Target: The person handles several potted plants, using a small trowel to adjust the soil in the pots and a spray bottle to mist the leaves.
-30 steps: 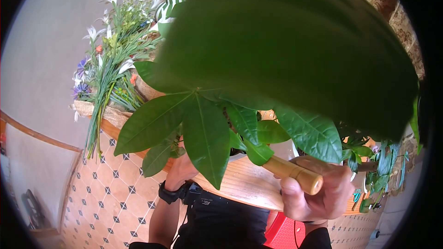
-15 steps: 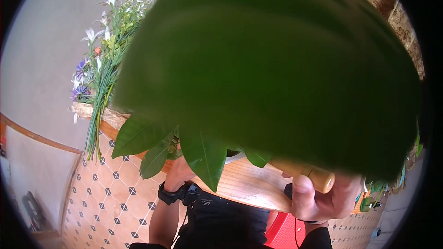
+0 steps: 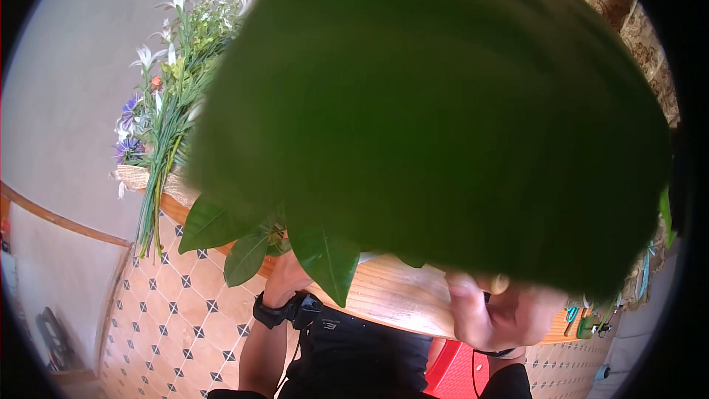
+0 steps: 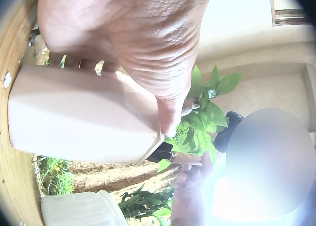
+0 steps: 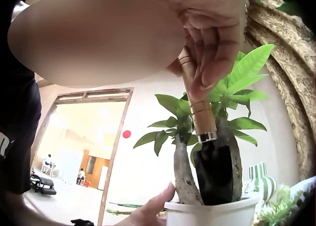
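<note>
My right hand (image 5: 215, 38) grips the wooden handle (image 5: 201, 115) of a small trowel, whose black blade (image 5: 214, 174) points down into a white pot (image 5: 212, 213) between two thick plant stems. In the left wrist view, my left hand (image 4: 133, 43) holds the side of the white pot (image 4: 74, 117), thumb at its rim. Green leaves (image 4: 200, 127) rise from the pot, and the trowel's handle (image 4: 185, 158) shows at its mouth. A large blurred leaf (image 3: 443, 118) covers most of the head view, hiding the pot and much of my right hand (image 3: 502, 314).
Cut flowers (image 3: 166, 103) lie on burlap at the left of the wooden table (image 3: 399, 292). A green-striped vase (image 5: 261, 179) stands beyond the pot. Another white pot (image 4: 81, 208) with a plant is beside it. A red stool (image 3: 454, 373) is below the table edge.
The big leaf has swung lower and to the left, covering the striped vase and most of the plant. My right hand shifted right, then back slightly left, with the trowel handle still in its grip.
</note>
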A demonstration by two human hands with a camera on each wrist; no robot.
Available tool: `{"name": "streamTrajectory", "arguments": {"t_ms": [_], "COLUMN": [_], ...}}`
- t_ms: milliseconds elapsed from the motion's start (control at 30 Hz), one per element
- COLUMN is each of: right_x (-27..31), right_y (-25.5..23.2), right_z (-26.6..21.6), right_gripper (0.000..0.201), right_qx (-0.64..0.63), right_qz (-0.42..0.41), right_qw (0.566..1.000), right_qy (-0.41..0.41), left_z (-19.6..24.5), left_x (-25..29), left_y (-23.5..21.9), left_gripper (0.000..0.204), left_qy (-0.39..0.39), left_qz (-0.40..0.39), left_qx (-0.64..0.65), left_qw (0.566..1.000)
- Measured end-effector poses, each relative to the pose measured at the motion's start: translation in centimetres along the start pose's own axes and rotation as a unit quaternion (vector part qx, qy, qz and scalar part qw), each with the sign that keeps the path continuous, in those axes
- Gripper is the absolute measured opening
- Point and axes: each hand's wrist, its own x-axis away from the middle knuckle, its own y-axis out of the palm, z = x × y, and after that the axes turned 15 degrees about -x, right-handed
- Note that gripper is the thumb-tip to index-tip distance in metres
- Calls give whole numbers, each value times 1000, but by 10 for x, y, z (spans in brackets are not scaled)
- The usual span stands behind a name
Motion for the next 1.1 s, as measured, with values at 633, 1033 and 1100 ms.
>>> {"name": "streamTrajectory", "arguments": {"t_ms": [633, 1033, 1100], "right_x": [-3, 0, 10], "right_y": [-11, -10, -13], "right_z": [-10, -8, -9], "right_gripper": [33, 33, 40], "right_qx": [57, 112, 129], "right_qz": [-89, -128, -160], "right_qw": [993, 985, 978], "right_qy": [45, 4, 46], "left_z": [1, -40, -33], "left_x": [2, -2, 0], "left_y": [2, -8, -7], "left_gripper": [101, 89, 86], "left_qy": [-14, 0, -22], "left_qz": [-12, 0, 1], "left_qx": [-9, 36, 78], "left_qw": [1000, 999, 997]}}
